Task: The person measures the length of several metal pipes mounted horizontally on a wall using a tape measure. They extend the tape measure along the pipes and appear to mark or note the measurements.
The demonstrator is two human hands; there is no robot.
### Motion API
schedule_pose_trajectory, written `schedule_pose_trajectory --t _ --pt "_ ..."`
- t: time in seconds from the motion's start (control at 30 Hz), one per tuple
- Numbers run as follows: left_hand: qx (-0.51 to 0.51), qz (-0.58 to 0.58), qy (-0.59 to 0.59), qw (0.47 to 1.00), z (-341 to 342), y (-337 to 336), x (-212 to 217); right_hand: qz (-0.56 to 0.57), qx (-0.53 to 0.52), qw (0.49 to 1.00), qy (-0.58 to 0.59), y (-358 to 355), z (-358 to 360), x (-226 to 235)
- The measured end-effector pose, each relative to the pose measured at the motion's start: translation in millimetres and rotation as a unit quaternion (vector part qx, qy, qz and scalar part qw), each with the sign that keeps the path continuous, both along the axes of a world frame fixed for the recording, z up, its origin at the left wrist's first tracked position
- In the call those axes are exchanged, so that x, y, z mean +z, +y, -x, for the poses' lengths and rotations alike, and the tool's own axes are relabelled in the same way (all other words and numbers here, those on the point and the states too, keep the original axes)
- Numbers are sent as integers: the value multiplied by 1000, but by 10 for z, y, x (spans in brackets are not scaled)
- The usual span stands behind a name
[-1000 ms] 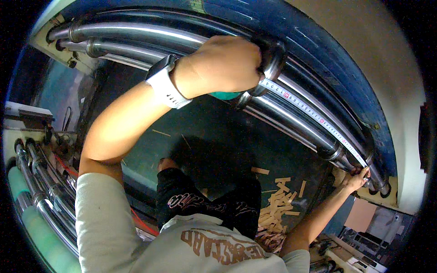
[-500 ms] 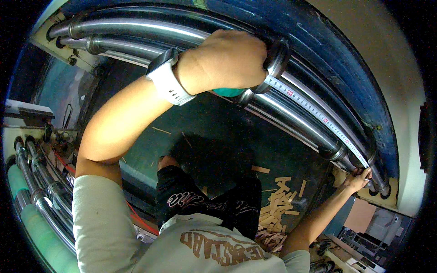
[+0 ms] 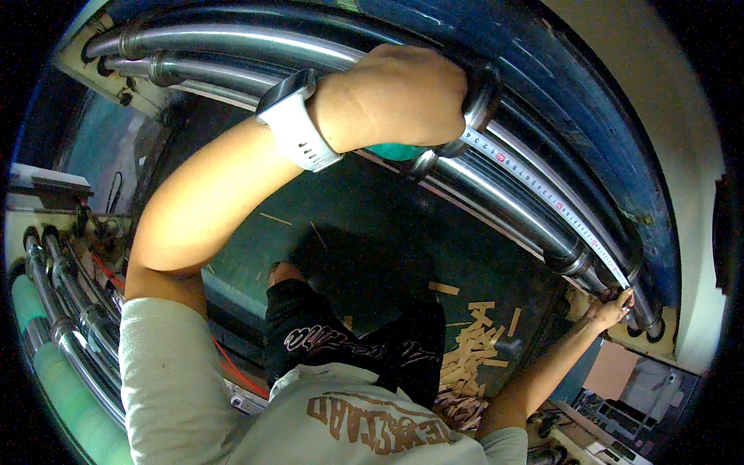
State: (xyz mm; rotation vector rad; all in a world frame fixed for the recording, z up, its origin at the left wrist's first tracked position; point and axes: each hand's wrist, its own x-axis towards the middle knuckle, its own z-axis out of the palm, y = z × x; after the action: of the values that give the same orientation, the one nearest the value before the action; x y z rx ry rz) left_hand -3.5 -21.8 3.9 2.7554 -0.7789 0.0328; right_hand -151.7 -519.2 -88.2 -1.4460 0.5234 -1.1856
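Wearing a white-banded watch (image 3: 298,128), my left hand (image 3: 395,94) is closed around a tape measure, whose green case (image 3: 399,151) shows below my fingers. From beside that hand a white tape blade (image 3: 535,184) runs out to the right, lying along the shiny metal rollers (image 3: 504,203). A black ring collar (image 3: 484,97) on a roller stands right beside my left fingers. At the far right, my right hand (image 3: 612,310) is closed on the free end of the blade near the roller ends. Its fingers hide the tip of the blade.
Behind the rollers curves a large dark blue cylinder (image 3: 573,85). Cardboard scraps (image 3: 473,349) lie on the dark floor to the right of my legs. Another set of rollers (image 3: 77,341), partly green, stands at the lower left. A beige machine side plate (image 3: 686,325) bounds the right.
My left hand has shifted slightly right and up with the tape measure, and the blade has moved a little with it. My right hand stays by the roller ends.
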Motion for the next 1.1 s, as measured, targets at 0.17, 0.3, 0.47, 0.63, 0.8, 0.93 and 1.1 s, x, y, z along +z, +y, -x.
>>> schedule_pose_trajectory --t 0.17,0.3,0.47,0.63,0.8,0.93,1.1 --pt "-11 10 -17 1000 -12 5 -14 -4 5 1000 -28 -46 -12 -27" --pt "-10 8 -10 1000 -19 -7 -11 -12 -4 1000 -19 -40 -8 -32" --pt "-9 2 4 1000 -20 -17 18 -7 -4 1000 -11 -20 4 -21" --pt "-13 -9 10 1000 -38 -27 26 -5 -14 1000 10 -55 8 -25" --pt "-32 -11 0 999 -54 -26 31 17 -35 998 47 -39 20 -7" --pt "-33 -4 -7 999 -60 -32 14 -5 -13 1000 12 -4 17 -1" --pt "-48 2 -12 999 -77 -30 11 24 -22 999 33 -39 18 -8"
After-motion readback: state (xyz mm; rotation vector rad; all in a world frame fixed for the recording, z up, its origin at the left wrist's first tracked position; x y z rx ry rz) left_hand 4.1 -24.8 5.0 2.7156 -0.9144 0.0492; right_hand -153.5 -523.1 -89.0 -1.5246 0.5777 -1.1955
